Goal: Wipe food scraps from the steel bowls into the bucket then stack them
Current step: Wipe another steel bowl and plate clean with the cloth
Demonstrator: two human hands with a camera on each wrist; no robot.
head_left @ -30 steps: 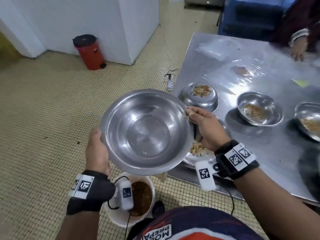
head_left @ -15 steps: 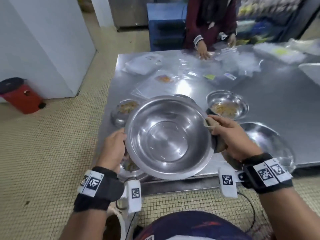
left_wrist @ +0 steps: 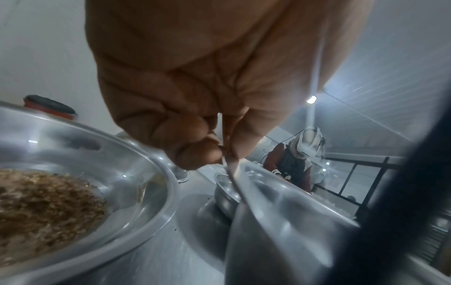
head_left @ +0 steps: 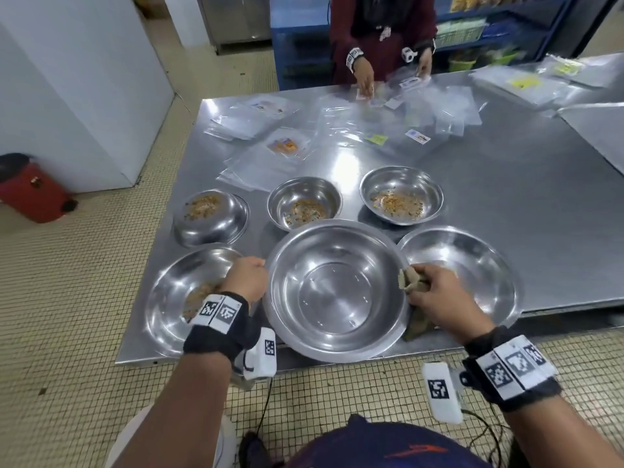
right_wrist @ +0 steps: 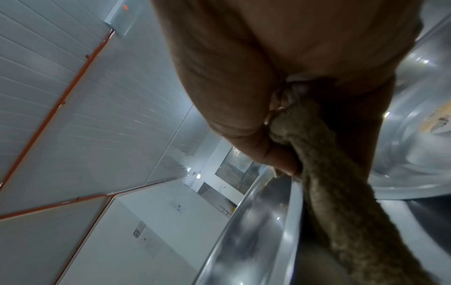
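A large clean steel bowl (head_left: 334,292) is held level over the table's front edge. My left hand (head_left: 248,276) pinches its left rim, with thumb and fingers closed on the rim (left_wrist: 228,160) in the left wrist view. My right hand (head_left: 435,295) grips a brown cloth (head_left: 410,280) against the right rim; the cloth (right_wrist: 329,183) hangs down beside the bowl's rim (right_wrist: 266,202). Left of the held bowl sits a large bowl with scraps (head_left: 182,298), and a large bowl (head_left: 466,268) sits to the right. The white bucket (head_left: 126,440) shows only as an edge behind my left arm.
Three smaller bowls with scraps (head_left: 211,216), (head_left: 304,202), (head_left: 401,195) stand behind on the steel table (head_left: 523,214). Clear plastic bags (head_left: 354,123) cover the far side, where another person (head_left: 381,32) works. A red bin (head_left: 32,190) stands on the floor at left.
Both hands carried the clean bowl from above the bucket, left of the table, to over the table's front edge between the two large bowls. My view swung to the table.
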